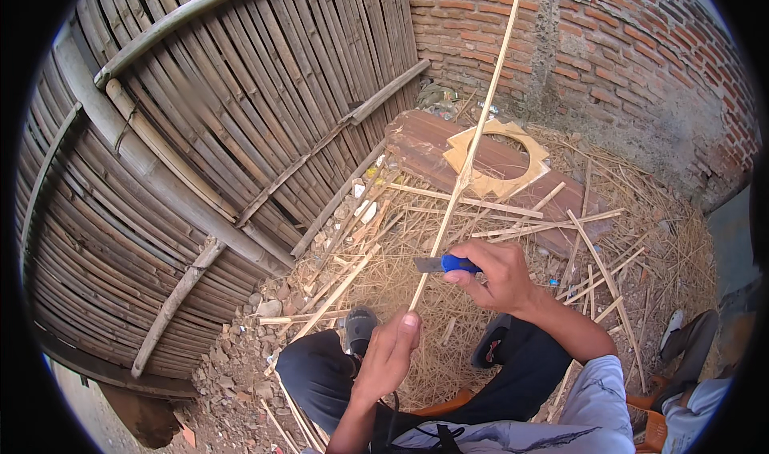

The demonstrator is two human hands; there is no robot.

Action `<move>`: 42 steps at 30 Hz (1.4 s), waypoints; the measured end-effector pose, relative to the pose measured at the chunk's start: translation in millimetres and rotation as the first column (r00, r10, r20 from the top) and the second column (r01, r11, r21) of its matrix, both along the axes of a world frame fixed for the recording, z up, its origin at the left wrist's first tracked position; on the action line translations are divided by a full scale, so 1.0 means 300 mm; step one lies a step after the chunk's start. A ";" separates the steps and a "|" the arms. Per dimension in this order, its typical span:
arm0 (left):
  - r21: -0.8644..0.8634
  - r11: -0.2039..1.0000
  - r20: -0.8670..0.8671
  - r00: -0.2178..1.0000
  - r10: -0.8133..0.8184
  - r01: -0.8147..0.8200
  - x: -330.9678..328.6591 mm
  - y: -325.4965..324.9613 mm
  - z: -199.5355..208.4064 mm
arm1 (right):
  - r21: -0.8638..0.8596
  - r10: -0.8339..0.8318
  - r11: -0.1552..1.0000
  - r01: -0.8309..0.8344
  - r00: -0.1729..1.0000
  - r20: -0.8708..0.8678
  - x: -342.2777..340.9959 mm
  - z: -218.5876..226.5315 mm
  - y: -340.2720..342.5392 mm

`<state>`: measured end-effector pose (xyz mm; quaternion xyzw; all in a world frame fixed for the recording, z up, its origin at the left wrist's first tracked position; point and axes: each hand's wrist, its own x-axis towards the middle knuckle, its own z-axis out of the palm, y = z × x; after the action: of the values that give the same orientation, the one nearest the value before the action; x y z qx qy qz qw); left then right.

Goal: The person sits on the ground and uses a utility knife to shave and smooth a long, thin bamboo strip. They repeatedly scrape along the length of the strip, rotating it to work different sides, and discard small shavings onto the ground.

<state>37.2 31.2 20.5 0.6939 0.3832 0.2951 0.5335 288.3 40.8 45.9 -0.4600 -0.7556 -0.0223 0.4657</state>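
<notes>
The bamboo wall (240,77) was the largest thing in view, running down the left edge of the ground (677,250); the brick wall (481,53) closed off the far edge. Straw and rubble littered that ground, and toward its far corner, where the two walls met, lay a long brown board (416,149).

The long pale strip (474,145) came next in size. It rose at a slant from between the person's knees toward the far edge of the ground, passing in front of a tan panel (501,187) with a round opening; whether the two touched could not be told. Thinner loose strips (595,255) lay crossed toward the right edge.

The left hand (388,358) was closed round the strip's lower end, thumb along it. The right hand (497,274) had a full, closed grip on the blue-handled knife (461,265), just above the left. A firm lower hold seemed right, since so long a piece would probably sway at its far end.

The blade (428,265) lay across the strip, though how deep it bit, if at all, did not show. Shallow strokes, directed away from the left hand, looked the safest way to work, with the blade nearly flat. Smallest of all was a thickened joint (462,185) farther up, which likely called for lighter pressure, as the grain there could snag.
</notes>
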 end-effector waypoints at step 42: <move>0.105 0.973 0.071 0.977 0.200 -0.206 -0.072 -0.014 -0.020 | 0.156 -0.304 0.944 0.290 0.950 0.074 0.014 0.056 0.024</move>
<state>15.7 27.0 14.5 0.6707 0.4188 0.3898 0.4721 292.5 48.1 62.6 -0.5327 -0.6957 -0.1687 0.4514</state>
